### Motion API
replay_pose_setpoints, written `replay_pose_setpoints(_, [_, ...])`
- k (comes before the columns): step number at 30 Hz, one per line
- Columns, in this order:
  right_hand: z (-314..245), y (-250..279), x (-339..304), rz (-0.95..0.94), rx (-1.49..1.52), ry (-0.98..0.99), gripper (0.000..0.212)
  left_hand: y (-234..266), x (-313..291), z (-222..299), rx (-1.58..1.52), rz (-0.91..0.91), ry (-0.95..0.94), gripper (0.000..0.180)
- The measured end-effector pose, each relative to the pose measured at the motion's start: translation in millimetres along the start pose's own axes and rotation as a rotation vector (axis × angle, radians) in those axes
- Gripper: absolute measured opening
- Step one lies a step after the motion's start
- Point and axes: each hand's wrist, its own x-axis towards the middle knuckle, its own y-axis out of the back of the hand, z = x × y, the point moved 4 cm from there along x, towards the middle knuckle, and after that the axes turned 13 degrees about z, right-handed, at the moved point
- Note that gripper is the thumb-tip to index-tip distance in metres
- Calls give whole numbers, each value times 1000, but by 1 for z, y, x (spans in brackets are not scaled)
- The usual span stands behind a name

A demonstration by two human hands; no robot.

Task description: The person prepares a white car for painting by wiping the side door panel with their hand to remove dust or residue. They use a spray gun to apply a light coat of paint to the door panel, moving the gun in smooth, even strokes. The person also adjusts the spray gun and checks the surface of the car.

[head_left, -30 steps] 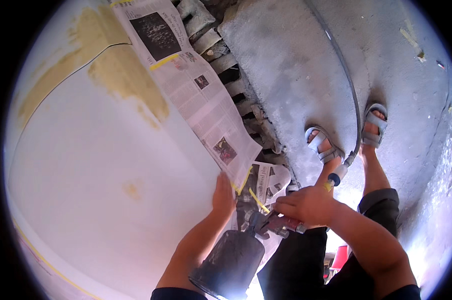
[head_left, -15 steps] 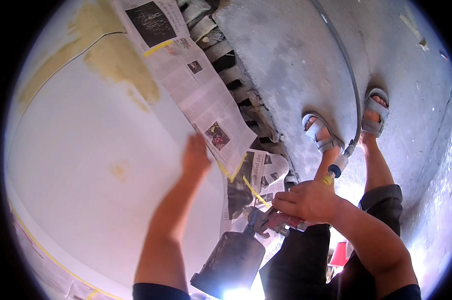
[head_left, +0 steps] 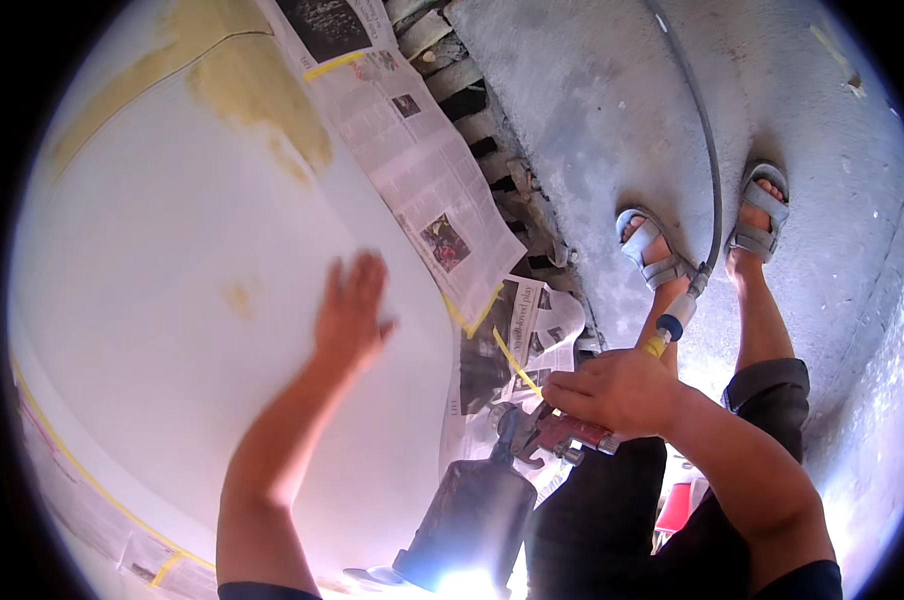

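Note:
My left hand (head_left: pixel 352 310) is over a white car body panel (head_left: pixel 172 370), its fingers apart and slightly blurred; I cannot tell whether it touches the surface. Beige patches (head_left: pixel 262 100) mark the panel's far left part, with a fainter spot near its middle. My right hand (head_left: pixel 622 393) is wrapped round the handle of a spray gun (head_left: pixel 564 436), with its dark cup (head_left: pixel 472 520) hanging to the lower left. An air hose (head_left: pixel 712 150) joins the gun behind that hand. Beside the panel's right edge lie newspaper sheets (head_left: pixel 412 165) held with yellow tape.
A slatted drain grating (head_left: pixel 472 105) runs along the newspaper, with grey concrete floor (head_left: pixel 562 110) to its right. My sandalled feet (head_left: pixel 762 210) stand there near the hose. More taped paper (head_left: pixel 102 520) borders the panel at lower left. A bright light glares below the cup.
My left hand has moved left, off the edge by the newspaper and further over the white panel, with its fingers spreading. The right hand keeps its grip on the spray gun.

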Motion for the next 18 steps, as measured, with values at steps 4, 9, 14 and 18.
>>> replay_pose_setpoints(4, [-2, -5, -3, -2, 6, 21, 38, -31, 26, 24, 50, 9, 101, 78])
replay_pose_setpoints(9, [-8, -14, -11, -212, 32, -3, 42, -53, -117, 160, -43, -121, -378, 69])
replay_pose_setpoints(14, [-22, -18, -15, -255, 46, 26, 48, -30, -211, 150, -228, -245, -438, 73])
replay_pose_setpoints(18, [-29, -16, -14, -247, 30, 56, 53, -15, -103, 44, -53, -93, -87, 78])
